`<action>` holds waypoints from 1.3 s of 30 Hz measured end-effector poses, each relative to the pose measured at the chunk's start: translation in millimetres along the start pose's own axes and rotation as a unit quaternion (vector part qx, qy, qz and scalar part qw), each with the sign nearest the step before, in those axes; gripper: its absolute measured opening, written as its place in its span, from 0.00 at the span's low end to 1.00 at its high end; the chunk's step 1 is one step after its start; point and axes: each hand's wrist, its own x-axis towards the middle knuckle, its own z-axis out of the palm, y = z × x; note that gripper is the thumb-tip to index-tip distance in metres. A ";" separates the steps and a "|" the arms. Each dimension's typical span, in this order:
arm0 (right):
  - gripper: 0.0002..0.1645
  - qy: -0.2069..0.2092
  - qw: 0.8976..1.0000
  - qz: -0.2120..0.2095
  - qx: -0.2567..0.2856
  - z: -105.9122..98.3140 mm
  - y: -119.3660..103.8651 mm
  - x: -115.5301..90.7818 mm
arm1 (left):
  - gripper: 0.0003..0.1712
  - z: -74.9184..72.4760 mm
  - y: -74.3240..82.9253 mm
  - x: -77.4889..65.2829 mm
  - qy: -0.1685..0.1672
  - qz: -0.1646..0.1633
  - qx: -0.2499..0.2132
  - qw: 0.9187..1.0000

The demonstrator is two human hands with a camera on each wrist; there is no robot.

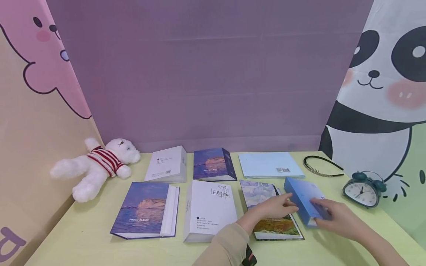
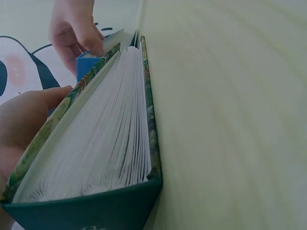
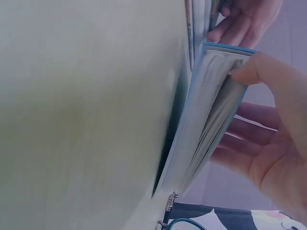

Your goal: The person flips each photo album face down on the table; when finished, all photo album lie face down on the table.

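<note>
A light-blue photo album [image 1: 307,203] lies at the right of the front row, its spine to the left. My right hand [image 1: 341,218] grips it at the near right, with fingers over the cover and the thumb [image 3: 247,72] on the page edge in the right wrist view. My left hand [image 1: 274,207] reaches across a painted-landscape album [image 1: 277,227], its fingers extended to the blue album's spine side. In the left wrist view, the painted album's white pages [image 2: 96,143] fan between its covers, with the left thumb beside the upper cover.
Left of the hands lie a white album [image 1: 209,210] and a sunset-sea album [image 1: 143,207]. Behind are another white album [image 1: 168,162], a second sea album [image 1: 213,162] and a pale-blue album [image 1: 269,164]. A headband [image 1: 323,173], alarm clock [image 1: 362,190] and plush bear [image 1: 103,162] flank them.
</note>
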 end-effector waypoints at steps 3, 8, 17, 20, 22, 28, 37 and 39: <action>0.29 0.028 0.999 0.003 0.027 -1.1 0.6 1.4 | 0.33 -0.2 1.3 -0.9 0.004 -0.008 -0.013 1.000; 0.26 0.049 0.996 0.020 0.074 -3.2 -2.1 4.6 | 0.33 -0.2 0.6 -1.1 0.012 -0.003 -0.035 0.999; 0.27 0.066 0.988 0.019 0.141 -6.0 -7.4 6.5 | 0.33 0.9 0.6 0.2 0.034 0.023 -0.128 0.991; 0.29 0.068 0.984 0.034 0.160 -7.8 -8.3 4.9 | 0.32 -0.1 1.9 -0.4 0.030 0.038 -0.150 0.988; 0.31 0.066 0.981 0.043 0.176 -9.2 -9.3 4.3 | 0.31 -0.9 2.0 -0.6 0.026 0.051 -0.158 0.986; 0.42 0.063 0.977 0.000 0.205 -12.5 -9.8 6.1 | 0.25 -3.4 5.5 -0.3 0.030 0.085 -0.151 0.984; 0.35 0.050 0.978 0.039 0.199 -17.3 -8.6 1.0 | 0.28 -3.1 4.8 0.5 0.033 0.104 -0.155 0.982; 0.34 0.035 0.970 0.054 0.233 -17.8 -6.4 -2.1 | 0.28 -2.2 3.7 0.4 0.033 0.103 -0.154 0.982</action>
